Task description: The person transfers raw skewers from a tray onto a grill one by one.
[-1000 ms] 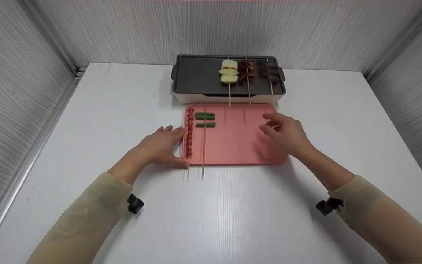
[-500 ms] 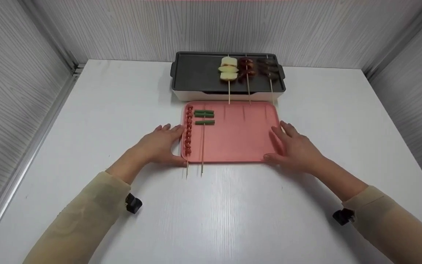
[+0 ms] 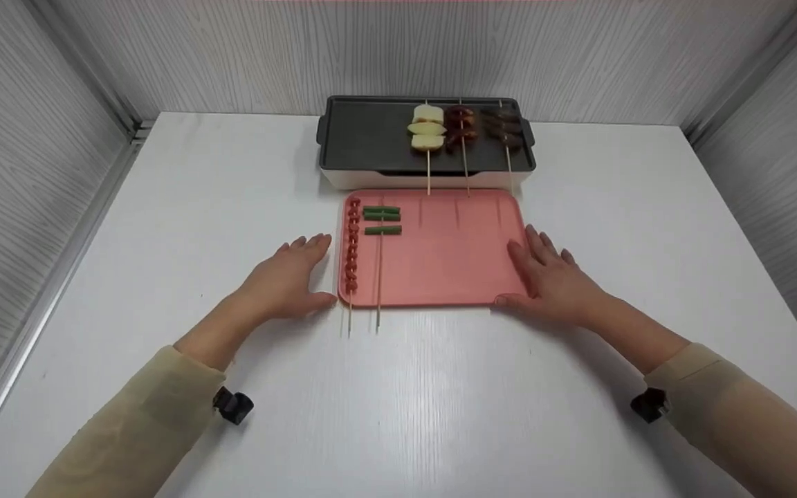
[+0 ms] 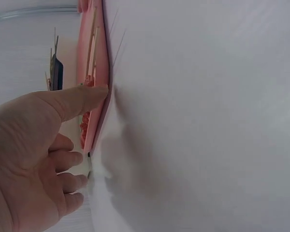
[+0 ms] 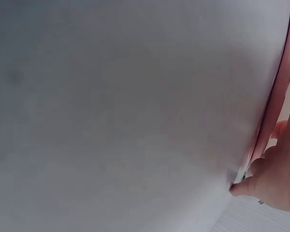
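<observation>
A pink tray (image 3: pixel 450 266) lies on the white table in the head view. Along its left side runs a skewer of small red pieces (image 3: pixel 351 245), beside a skewer of green pieces (image 3: pixel 382 216); both sticks poke past the front edge. My left hand (image 3: pixel 281 283) is spread just left of the tray, fingers extended and holding nothing; in the left wrist view its thumb (image 4: pixel 89 98) overlaps the tray rim. At the tray's right front corner rests my right hand (image 3: pixel 561 283), thumb along the front edge, index finger over the right rim, other fingers outside it.
Directly behind the tray stands a black-topped grill (image 3: pixel 364 135). Three skewers lie on its right half: pale chunks (image 3: pixel 427 129), dark red pieces (image 3: pixel 461 124) and dark brown pieces (image 3: pixel 502 130). Wood-grain panels (image 3: pixel 232 55) enclose the table's back and sides.
My right hand has come down from above the tray's right side to its front right corner. My left hand has moved slightly left, off the tray's left edge.
</observation>
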Available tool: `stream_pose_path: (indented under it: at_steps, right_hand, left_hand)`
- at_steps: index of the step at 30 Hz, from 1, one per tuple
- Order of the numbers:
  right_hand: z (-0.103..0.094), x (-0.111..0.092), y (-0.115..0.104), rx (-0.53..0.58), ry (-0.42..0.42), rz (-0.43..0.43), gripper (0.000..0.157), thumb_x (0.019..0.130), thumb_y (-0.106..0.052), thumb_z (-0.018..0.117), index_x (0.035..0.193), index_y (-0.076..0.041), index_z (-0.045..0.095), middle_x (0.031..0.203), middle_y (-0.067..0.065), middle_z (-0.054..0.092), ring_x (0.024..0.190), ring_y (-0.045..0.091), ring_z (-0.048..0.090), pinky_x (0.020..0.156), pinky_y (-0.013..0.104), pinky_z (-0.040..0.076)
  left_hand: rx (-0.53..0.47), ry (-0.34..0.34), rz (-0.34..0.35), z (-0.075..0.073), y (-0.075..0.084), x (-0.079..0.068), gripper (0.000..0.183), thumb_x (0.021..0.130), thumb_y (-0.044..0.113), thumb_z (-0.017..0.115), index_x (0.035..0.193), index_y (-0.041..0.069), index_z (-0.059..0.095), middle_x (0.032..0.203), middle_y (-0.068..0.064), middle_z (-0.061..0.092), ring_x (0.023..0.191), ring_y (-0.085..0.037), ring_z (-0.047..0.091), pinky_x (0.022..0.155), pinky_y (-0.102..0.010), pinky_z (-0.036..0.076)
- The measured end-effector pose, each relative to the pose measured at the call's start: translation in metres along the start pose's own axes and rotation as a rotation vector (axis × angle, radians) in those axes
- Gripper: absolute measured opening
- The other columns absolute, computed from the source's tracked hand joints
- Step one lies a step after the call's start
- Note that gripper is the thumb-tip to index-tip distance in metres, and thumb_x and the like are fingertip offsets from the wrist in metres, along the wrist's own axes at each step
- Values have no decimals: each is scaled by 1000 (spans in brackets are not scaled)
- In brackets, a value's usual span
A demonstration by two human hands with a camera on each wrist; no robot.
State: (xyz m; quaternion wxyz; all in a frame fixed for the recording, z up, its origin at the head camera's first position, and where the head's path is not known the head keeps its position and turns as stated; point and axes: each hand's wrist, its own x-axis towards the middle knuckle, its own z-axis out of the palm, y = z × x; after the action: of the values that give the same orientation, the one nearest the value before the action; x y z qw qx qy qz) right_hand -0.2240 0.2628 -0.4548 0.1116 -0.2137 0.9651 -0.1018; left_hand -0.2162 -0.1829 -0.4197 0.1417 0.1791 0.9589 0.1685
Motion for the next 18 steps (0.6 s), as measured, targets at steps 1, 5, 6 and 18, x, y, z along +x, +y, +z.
stream_pose_path:
  at_steps: [1, 5, 6, 18]
  right_hand:
    - [1, 0, 1, 1, -5, 2, 108, 98, -75, 53, 169, -4, 16, 176, 25, -1, 161, 48, 4, 125, 74, 14]
    - [3, 1, 1, 6, -22, 7, 110, 99, -75, 51, 169, -2, 10, 176, 24, -6, 161, 46, 1, 125, 74, 9]
    - [3, 1, 1, 8, -24, 10, 110, 99, -75, 51, 169, -1, 9, 176, 23, -7, 161, 46, 1, 125, 74, 8]
    - [7, 2, 5, 26, -32, 25, 114, 97, -77, 51, 169, -2, 4, 177, 18, -11, 163, 41, -3, 126, 73, 4]
  left_hand:
    - [-31, 21, -6, 1, 1, -3, 93, 96, 32, 78, 165, -5, 28, 169, -23, 31, 157, -44, 27, 129, -56, 23]
    - [-203, 124, -30, 5, 8, -17, 80, 98, 29, 75, 160, -6, 39, 160, -25, 46, 149, -42, 43, 124, -55, 36]
    - [-257, 144, -45, 6, 10, -20, 78, 98, 29, 74, 159, -6, 41, 158, -24, 49, 146, -41, 48, 122, -55, 39]
    - [-952, 1, -404, 19, 31, -32, 47, 102, 21, 70, 139, -6, 60, 120, -19, 74, 102, -25, 73, 90, -35, 64]
